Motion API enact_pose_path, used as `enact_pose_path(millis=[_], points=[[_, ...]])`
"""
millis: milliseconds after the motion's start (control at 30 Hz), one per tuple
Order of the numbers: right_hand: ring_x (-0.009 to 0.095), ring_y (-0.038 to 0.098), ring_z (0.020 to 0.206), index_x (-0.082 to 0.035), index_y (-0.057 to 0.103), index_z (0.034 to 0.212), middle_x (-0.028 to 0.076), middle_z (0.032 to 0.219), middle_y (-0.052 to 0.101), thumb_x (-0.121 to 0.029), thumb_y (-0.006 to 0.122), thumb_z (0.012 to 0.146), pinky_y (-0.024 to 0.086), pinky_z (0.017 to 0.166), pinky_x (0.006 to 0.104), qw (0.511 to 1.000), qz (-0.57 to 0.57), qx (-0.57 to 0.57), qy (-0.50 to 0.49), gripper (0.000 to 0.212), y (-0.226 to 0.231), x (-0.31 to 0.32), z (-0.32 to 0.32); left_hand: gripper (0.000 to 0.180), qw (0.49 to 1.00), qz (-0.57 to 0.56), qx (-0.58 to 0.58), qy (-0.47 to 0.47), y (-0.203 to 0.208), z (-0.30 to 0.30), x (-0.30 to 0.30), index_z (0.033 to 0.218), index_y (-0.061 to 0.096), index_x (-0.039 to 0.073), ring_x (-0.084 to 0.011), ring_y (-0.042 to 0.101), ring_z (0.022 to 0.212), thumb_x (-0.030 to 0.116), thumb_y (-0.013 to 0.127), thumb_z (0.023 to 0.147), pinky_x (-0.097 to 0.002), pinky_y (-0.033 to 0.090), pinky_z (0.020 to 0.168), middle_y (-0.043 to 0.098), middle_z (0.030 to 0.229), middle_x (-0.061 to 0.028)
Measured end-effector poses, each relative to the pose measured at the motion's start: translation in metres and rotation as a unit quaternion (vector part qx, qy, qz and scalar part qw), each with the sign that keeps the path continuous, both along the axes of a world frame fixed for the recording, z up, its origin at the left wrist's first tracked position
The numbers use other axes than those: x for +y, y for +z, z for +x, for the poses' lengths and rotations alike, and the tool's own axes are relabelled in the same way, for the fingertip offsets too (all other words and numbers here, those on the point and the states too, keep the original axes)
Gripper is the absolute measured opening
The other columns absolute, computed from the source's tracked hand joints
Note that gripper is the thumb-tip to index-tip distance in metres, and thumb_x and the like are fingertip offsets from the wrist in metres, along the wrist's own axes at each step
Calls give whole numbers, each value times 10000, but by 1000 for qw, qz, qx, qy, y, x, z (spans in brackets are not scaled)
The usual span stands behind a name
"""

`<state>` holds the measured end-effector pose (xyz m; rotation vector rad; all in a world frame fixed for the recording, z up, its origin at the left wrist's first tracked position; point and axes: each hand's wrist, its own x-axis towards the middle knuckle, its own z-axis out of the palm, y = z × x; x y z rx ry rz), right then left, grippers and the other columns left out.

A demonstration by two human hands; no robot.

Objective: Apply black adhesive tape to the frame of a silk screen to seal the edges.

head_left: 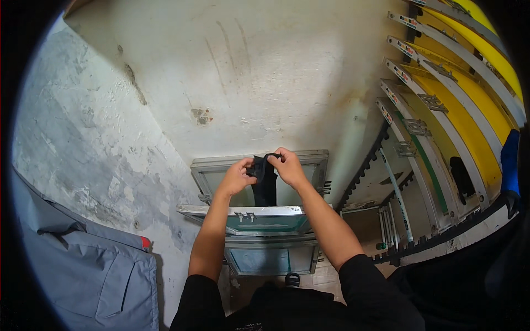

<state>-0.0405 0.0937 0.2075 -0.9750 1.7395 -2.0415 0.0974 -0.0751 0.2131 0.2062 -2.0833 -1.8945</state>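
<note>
1. Left hand (236, 177) and right hand (288, 166) are close together, both pinching the top of a black cloth (264, 185)
2. The cloth hangs straight down between them, long axis vertical, equally near both
3. Stacked metal frames (259, 212) lie below, against the wall (221, 83)

A stained, off-white plaster wall (243, 71) fills the view from ten to one o'clock, scuffed and patchy grey toward nine. At two and three o'clock a toothed rack (361, 171) holds upright metal-framed screens with yellow mesh (458, 110). A grey garment (83, 265) hangs at eight o'clock. Light falls evenly from above.
</note>
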Motion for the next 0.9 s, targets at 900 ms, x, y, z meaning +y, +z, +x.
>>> enact_pose_path(millis=[900], points=[[113, 569, 744, -102, 572, 1038, 21, 874, 605, -100, 651, 993, 465, 608, 308, 965, -24, -236, 114, 91, 17, 15, 13, 118, 983, 183, 19, -27, 9, 6, -8, 1146, 473, 136, -184, 700, 914, 96, 538, 1056, -331, 581, 781, 681, 1037, -83]])
